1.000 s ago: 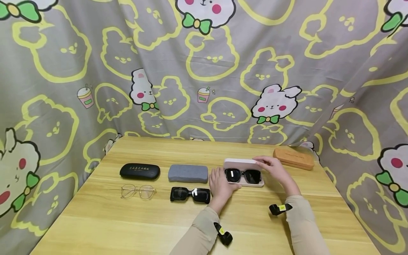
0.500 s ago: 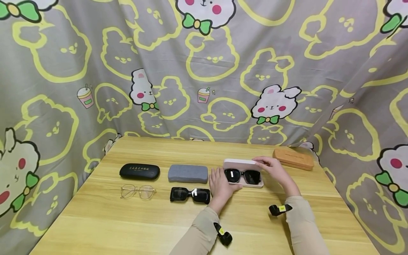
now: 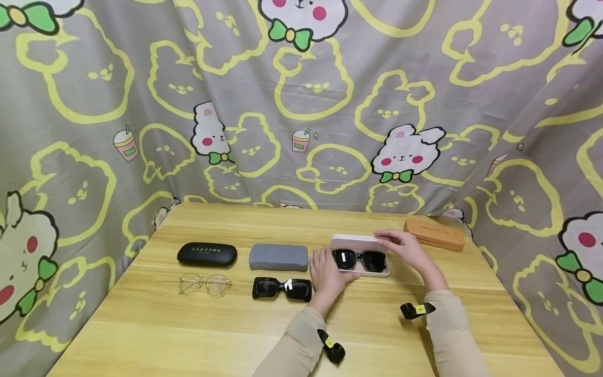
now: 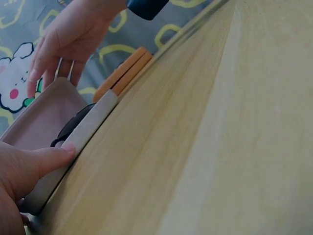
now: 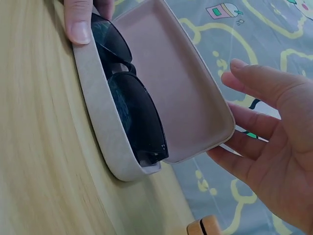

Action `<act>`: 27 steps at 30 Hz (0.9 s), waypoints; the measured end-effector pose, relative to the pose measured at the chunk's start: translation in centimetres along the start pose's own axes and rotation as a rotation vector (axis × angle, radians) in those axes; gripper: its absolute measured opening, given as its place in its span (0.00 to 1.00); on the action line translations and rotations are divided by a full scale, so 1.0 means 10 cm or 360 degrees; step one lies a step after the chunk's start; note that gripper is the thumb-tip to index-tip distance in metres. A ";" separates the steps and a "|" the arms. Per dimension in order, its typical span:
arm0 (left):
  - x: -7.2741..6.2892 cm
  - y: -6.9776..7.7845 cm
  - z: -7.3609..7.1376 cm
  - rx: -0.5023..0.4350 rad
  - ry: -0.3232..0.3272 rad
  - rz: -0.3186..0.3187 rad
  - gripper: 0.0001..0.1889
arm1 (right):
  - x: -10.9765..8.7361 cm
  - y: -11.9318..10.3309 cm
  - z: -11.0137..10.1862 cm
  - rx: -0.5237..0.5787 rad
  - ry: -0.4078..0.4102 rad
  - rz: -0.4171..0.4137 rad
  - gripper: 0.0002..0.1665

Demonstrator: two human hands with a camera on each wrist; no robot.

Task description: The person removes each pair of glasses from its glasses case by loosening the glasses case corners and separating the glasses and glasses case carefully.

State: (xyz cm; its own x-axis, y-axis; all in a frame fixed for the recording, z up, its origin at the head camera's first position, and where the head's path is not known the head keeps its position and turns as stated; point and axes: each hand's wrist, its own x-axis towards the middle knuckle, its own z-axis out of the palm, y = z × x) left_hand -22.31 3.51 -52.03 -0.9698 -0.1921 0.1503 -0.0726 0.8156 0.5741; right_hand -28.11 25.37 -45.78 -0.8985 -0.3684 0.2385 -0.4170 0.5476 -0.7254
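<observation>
A white glasses case (image 3: 350, 243) with a pink lining lies with its lid raised at the right of centre. Black sunglasses (image 3: 372, 261) sit folded in its lower half. My left hand (image 3: 326, 275) holds the case's left end, its thumb (image 4: 54, 159) pressed on the front wall and its other fingers round the end, partly hidden. Behind the lid's right corner, the fingers of my right hand (image 5: 276, 127) touch the outside of the lid, relaxed, with the thumb apart from it.
To the left lie a grey glasses case (image 3: 278, 257) and a black glasses case (image 3: 207, 255), both closed. Before them are black rectangular sunglasses (image 3: 282, 288) and thin round-framed glasses (image 3: 204, 284). An orange-brown case (image 3: 434, 234) is at the back right, near the patterned curtain (image 3: 330, 104).
Almost nothing differs. My right hand has shifted very slightly at the raised lid's corner; the left hand, the case and the sunglasses stay in place.
</observation>
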 end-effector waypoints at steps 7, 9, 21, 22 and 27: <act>0.02 0.00 0.02 0.0005 -0.0021 -0.0021 0.59 | -0.11 -0.12 -0.06 -0.0115 0.0057 -0.0063 0.20; 0.02 -0.01 0.02 0.0015 -0.0015 -0.0018 0.59 | -0.15 -0.15 -0.08 -0.0143 0.0084 -0.0088 0.19; 0.02 0.00 0.01 0.0048 0.0009 0.0027 0.59 | -0.30 -0.16 -0.14 -0.0254 0.0081 -0.0132 0.19; 0.02 0.01 0.01 0.0047 0.0002 0.0023 0.59 | -0.31 -0.16 -0.14 -0.0267 0.0079 -0.0135 0.19; 0.01 0.01 0.00 0.0064 -0.0017 0.0008 0.59 | -0.33 -0.15 -0.14 -0.0307 0.0085 -0.0113 0.17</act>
State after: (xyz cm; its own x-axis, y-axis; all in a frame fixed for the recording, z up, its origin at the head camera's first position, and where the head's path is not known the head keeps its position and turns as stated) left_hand -22.43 3.55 -51.95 -0.9726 -0.1824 0.1442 -0.0771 0.8379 0.5403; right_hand -24.71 26.82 -44.63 -0.8699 -0.3736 0.3219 -0.4932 0.6574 -0.5697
